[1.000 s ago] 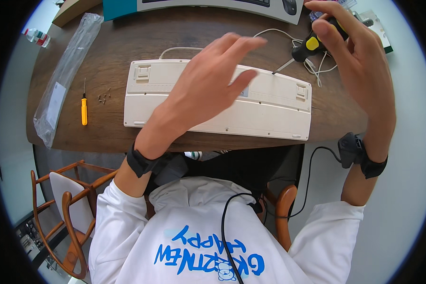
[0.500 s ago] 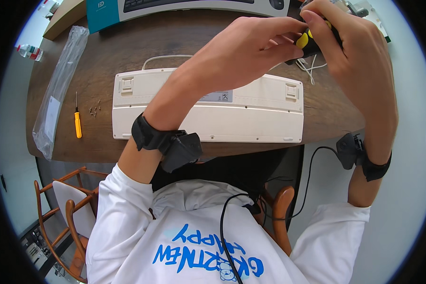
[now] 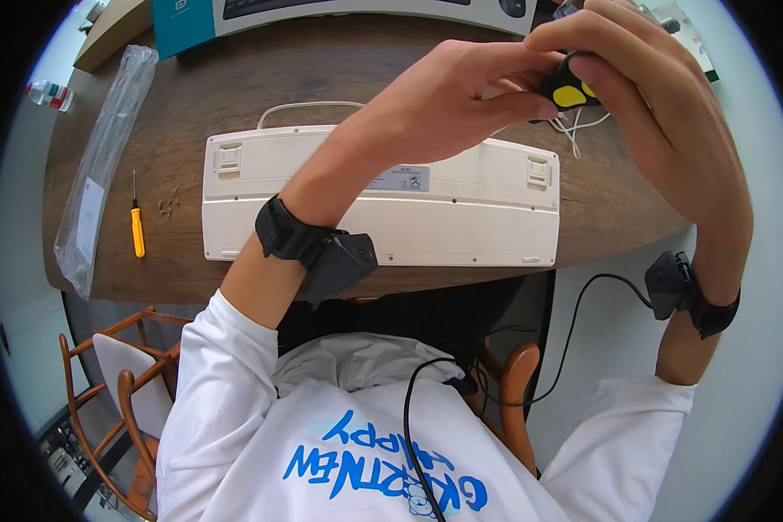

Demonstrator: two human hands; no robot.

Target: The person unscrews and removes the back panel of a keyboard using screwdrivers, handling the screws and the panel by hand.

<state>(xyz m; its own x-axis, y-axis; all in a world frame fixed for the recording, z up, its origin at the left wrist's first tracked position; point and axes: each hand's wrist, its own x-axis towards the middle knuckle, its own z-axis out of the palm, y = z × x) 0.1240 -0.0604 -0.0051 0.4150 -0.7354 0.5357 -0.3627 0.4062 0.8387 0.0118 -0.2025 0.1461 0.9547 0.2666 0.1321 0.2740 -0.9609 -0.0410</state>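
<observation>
Over the far right of the table, my two hands meet at a black object with yellow patches (image 3: pixel 569 94), perhaps a tool handle; most of it is covered by fingers. My right hand (image 3: pixel 644 96) is closed around it, thumb along its side. From the left, the thumb and fingers of my left hand (image 3: pixel 478 96) pinch its near end. Below my hands lies a white keyboard (image 3: pixel 461 226), underside up, with small screws along its edges and its two feet folded flat. My left forearm crosses above it.
To the left lie a yellow-handled screwdriver (image 3: pixel 137 230), several small loose screws (image 3: pixel 170 205) and a clear plastic sleeve (image 3: pixel 104 165). A keyboard box (image 3: pixel 183 26) stands at the back. White cable (image 3: pixel 572 135) lies beneath my hands. A wooden chair (image 3: pixel 126 383) is at lower left.
My right hand has shifted and turned over the black-and-yellow object, showing more of its yellow patches. The right forearm has swung slightly right; my left hand stays at the object.
</observation>
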